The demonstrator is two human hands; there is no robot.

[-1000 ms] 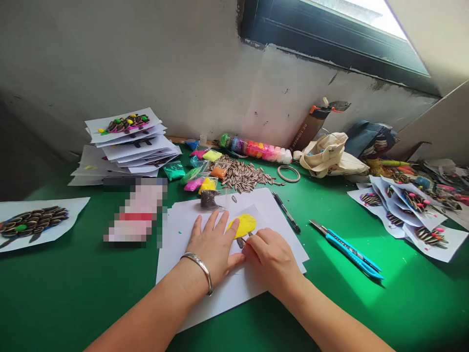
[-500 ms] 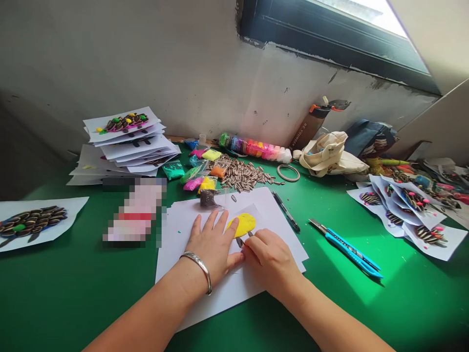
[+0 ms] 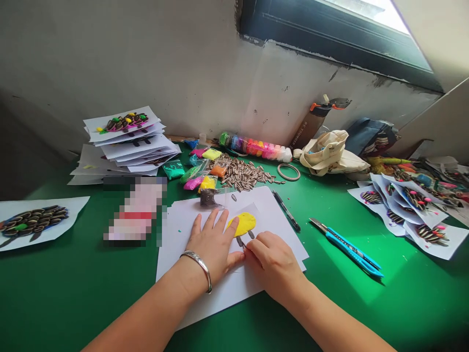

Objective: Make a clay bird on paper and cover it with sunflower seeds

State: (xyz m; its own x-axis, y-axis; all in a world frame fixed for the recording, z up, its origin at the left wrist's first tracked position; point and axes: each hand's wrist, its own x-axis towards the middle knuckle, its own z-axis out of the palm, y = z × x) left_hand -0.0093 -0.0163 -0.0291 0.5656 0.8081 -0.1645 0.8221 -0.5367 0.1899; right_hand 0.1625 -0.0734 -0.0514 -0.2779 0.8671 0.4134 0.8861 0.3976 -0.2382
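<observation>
My left hand (image 3: 214,239) lies flat with fingers spread on a small sheet of paper, its index finger touching the edge of a flat yellow clay oval (image 3: 245,224). Two short dark leg-like clay pieces (image 3: 240,241) stick out below the oval. Just beneath them, my right hand (image 3: 273,256) is closed in a pinch, and a thin dark tip shows at its fingertips; what it holds is mostly hidden. Under both hands is a stack of white paper (image 3: 205,313). A bag of dark clay (image 3: 208,197) rests beyond my left fingertips.
A pen (image 3: 286,210) and a blue utility knife (image 3: 353,254), blade showing, lie to the right. Behind are sunflower seeds (image 3: 245,173), clay bags (image 3: 174,169) and a tape ring (image 3: 288,171). Seed-covered pictures (image 3: 120,122) are stacked at left, others (image 3: 414,210) at right.
My right hand has drawn back slightly, down and away from the yellow oval, so the right-hand dark leg shows more fully. My left hand stays in place.
</observation>
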